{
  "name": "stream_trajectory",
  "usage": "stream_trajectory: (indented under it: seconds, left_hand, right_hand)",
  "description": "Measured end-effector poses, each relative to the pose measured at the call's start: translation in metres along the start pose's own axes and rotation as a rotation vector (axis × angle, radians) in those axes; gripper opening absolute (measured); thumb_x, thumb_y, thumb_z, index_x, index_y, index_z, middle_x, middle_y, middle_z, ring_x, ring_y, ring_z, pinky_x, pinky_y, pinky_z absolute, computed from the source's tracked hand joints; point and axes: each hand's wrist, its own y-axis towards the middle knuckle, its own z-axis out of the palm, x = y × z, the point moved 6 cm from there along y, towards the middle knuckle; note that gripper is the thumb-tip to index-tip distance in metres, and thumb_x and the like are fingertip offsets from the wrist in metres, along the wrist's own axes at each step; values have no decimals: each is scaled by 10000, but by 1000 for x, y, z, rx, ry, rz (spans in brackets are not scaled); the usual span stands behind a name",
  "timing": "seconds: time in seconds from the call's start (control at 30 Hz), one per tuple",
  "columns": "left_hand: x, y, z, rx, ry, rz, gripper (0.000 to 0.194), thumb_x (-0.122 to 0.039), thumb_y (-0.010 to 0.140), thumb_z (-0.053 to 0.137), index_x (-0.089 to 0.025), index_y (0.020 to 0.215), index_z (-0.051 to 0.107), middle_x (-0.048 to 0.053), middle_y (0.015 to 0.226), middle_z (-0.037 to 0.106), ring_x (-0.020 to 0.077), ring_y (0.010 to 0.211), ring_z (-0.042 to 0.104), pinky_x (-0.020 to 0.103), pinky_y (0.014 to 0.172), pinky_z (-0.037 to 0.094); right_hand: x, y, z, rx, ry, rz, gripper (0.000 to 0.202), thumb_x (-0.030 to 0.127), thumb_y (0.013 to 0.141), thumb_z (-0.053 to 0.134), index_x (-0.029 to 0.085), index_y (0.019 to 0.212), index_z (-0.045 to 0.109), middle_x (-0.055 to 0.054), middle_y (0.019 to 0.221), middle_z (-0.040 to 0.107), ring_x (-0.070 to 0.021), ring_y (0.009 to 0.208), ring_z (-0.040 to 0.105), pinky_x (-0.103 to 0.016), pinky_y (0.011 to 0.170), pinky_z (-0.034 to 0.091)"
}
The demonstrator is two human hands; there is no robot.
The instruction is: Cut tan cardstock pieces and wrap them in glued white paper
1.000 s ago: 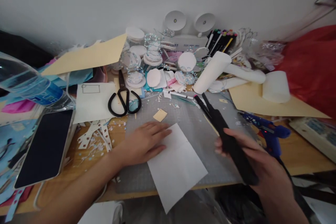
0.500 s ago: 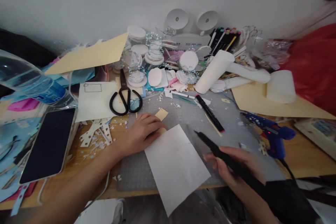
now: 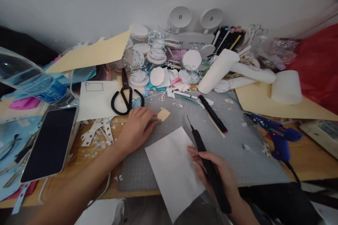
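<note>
Right hand point(image 3: 227, 173) closed round black tool point(image 3: 205, 156), left hand point(image 3: 138, 126) beside beige card point(image 3: 163, 114), its grip unclear

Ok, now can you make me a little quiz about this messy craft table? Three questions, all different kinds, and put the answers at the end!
1. What colour is the glue gun?
A) Green
B) Blue
C) Yellow

2. True or false: the right hand is holding a black pen-shaped tool.

3. Fill in the gap: of the two hands, the ____ one is closer to the small beige card.

Key: 1. B; 2. true; 3. left
</note>
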Motion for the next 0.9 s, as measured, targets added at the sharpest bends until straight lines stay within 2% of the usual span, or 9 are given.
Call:
stream_trajectory:
  seconds: [0.1,0.2,0.27,0.37,0.5,0.6,0.7,0.77,0.9]
  left_hand:
    - [-17,-4,-4,4,-54,149,234,-219,914,511,-163,1137,551,113,1154,597,243,1057,529,411,900,420]
    - [-48,-15,6,242,-198,451,295,-282,923,508,-164,1188,559,108,1186,609,226,1073,550,378,929,427]
    - [-58,-23,15,373,-203,561,347,-347,932,496,-162,1219,559,105,1225,611,240,1109,545,391,950,423]
    - [-55,-26,26,406,-118,564,396,-382,953,460,-164,1277,530,96,1311,582,262,1209,499,428,1000,396]
    - [-42,-21,28,349,-12,494,428,-396,950,468,-180,1319,495,93,1366,546,275,1263,466,452,1025,390]
    - [-36,-16,24,316,31,399,408,-379,932,508,-171,1282,522,125,1291,584,280,1162,537,451,967,445]
    - [-36,-14,22,291,34,357,408,-364,903,561,-153,1252,539,141,1205,612,276,1087,567,444,913,488]
    - [-36,-13,21,254,61,362,368,-330,899,573,-137,1213,562,142,1170,623,278,1072,571,440,891,504]
    - [-39,-14,21,173,131,423,229,-245,934,516,-124,1102,614,119,1144,645,274,1077,571,420,886,513]
  right_hand:
    - [2,1,-1,24,83,29,221,226,860,587,285,1066,535,-61,1019,738,-227,792,722,-361,669,600]
    - [4,4,-6,-20,246,52,272,294,913,523,295,1183,500,-84,1116,698,-244,917,699,-416,746,584]
    - [2,11,-11,-76,371,84,376,353,921,510,294,1285,436,-109,1216,638,-261,998,670,-441,755,578]
    - [-4,29,-24,-181,488,149,407,398,885,561,273,1261,468,-106,1180,632,-257,958,664,-408,681,578]
    - [0,57,-49,-339,400,100,299,229,783,698,285,1004,505,47,713,633,-135,540,588,-256,482,485]
    - [7,79,-48,-268,421,115,254,232,826,645,293,998,468,82,578,575,-121,435,515,-228,395,406]
    - [13,95,-36,-173,545,143,326,320,832,617,277,1116,463,9,775,657,-163,578,595,-268,432,454]
    - [15,102,-31,-160,512,118,367,329,815,631,274,1133,456,-13,863,651,-180,667,613,-292,479,481]
    - [18,109,-21,-106,306,79,295,251,816,653,299,1027,453,68,631,525,-128,508,500,-266,468,417]
